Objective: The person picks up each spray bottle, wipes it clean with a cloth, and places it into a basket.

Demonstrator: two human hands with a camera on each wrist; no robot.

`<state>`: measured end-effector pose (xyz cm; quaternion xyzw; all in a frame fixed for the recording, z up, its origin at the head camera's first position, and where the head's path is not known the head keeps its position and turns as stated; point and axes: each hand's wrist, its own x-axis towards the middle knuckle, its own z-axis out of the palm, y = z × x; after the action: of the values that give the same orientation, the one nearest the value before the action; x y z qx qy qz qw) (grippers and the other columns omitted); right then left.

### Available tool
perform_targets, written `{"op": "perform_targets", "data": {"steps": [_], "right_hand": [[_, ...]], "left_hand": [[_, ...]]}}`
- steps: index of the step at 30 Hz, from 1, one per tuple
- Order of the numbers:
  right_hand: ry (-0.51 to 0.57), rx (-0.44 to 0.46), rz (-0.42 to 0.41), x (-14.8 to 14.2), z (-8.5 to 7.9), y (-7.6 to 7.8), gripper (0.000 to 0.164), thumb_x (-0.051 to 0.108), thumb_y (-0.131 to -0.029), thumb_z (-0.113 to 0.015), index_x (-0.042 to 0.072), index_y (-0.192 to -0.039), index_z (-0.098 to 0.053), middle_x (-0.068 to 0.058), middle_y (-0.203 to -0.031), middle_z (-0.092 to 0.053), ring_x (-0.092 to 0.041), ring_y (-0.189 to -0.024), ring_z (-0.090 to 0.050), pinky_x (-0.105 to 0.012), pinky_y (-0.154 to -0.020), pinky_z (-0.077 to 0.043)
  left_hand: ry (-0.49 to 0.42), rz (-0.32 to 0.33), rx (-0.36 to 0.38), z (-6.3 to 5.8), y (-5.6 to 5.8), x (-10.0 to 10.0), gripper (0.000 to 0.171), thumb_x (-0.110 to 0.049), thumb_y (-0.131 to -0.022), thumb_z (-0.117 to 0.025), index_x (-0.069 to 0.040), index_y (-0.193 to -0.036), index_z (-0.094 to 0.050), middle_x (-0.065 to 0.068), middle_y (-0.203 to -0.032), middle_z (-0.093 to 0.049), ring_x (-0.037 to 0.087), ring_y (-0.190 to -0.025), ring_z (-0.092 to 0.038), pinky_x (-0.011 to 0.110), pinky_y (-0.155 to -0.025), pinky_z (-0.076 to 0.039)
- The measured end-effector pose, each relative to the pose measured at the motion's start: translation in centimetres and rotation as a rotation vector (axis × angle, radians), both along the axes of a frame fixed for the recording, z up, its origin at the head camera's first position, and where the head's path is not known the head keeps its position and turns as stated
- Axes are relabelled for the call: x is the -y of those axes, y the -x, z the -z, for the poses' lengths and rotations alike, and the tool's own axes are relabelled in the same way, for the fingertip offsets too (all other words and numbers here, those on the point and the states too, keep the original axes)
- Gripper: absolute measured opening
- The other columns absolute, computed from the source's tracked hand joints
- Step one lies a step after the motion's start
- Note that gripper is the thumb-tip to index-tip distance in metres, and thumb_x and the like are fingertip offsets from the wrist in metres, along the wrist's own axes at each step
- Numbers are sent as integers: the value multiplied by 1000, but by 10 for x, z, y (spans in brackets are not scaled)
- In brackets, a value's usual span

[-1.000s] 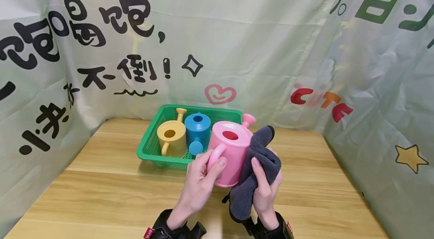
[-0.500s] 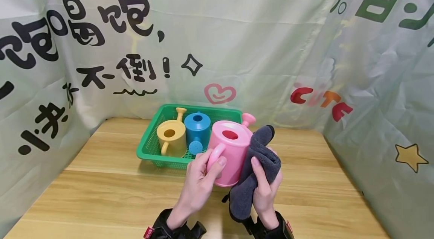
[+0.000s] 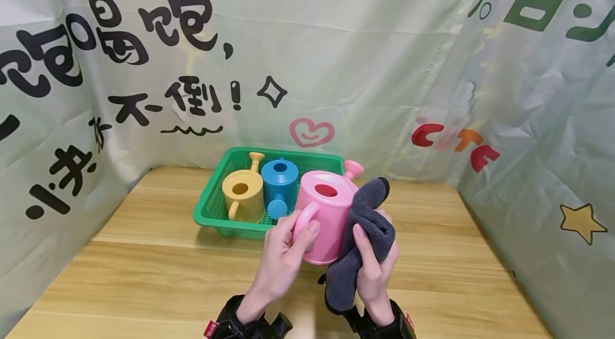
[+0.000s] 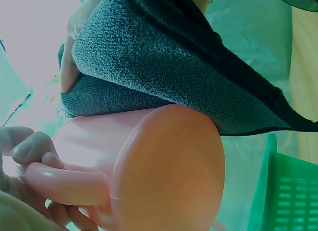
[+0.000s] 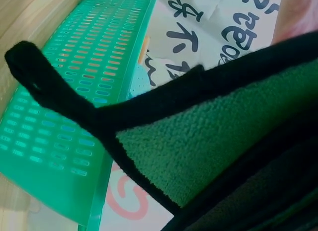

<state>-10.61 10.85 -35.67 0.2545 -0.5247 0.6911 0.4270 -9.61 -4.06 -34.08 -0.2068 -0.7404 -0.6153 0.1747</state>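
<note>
Two hands: left hand [image 3: 283, 251] grips smooth pink can [image 3: 326, 216]; right hand [image 3: 377, 269] clutches fuzzy grey cloth [image 3: 365, 232].

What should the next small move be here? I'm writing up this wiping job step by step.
Probably slide the cloth further round the pink watering can. The right hand presses the cloth against the can's side, while the left hand has a grip on its handle, so only that one side looks covered.

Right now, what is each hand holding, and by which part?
The left hand grips the pink watering can by its handle; the right hand holds the bunched grey cloth against the can's side.
</note>
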Motion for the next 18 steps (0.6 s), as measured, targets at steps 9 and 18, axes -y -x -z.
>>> {"op": "perform_targets", "data": {"steps": [9,18], "right_hand": [[-61,-90,44,4,3,2,40,-26,-79,-47,-14,-113,-64,-8,-112,-66,-19,-103,-61,-27,-95,-48],[-41,-61,36,2,3,1,43,-25,-81,-46,-9,-114,-66,-8,-112,-66,-18,-104,-62,-27,-96,-48]], "left_hand": [[31,-37,-32,1,1,-2,18,-16,-100,-60,-13,-83,-61,-1,-67,-56,12,-83,-55,26,-70,-48],[68,-53,-51,1,-1,-4,16,-17,-100,-61,-14,-85,-62,-1,-70,-63,14,-89,-57,28,-76,-46]]}}
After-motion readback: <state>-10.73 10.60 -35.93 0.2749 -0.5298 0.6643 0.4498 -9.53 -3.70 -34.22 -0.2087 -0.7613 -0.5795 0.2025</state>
